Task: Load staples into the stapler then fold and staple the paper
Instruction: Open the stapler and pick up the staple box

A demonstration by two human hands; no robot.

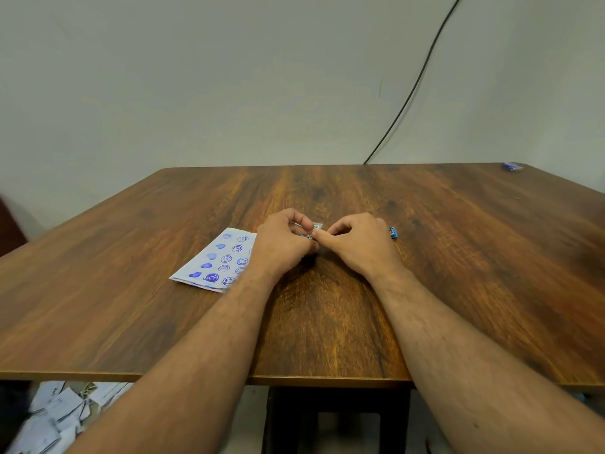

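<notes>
Both my hands meet at the middle of the wooden table. My left hand is closed around a small staple box, of which only a white printed corner and a bit of metal show. The fingertips of my right hand pinch at the same small item. A blue stapler lies on the table just behind my right hand, mostly hidden by it. A folded white paper stamped with blue hearts and smiley faces lies flat to the left of my left wrist.
A small blue object sits at the far right corner of the table. A black cable hangs down the wall behind the table. Several loose papers lie on the floor at lower left, below the table's near edge.
</notes>
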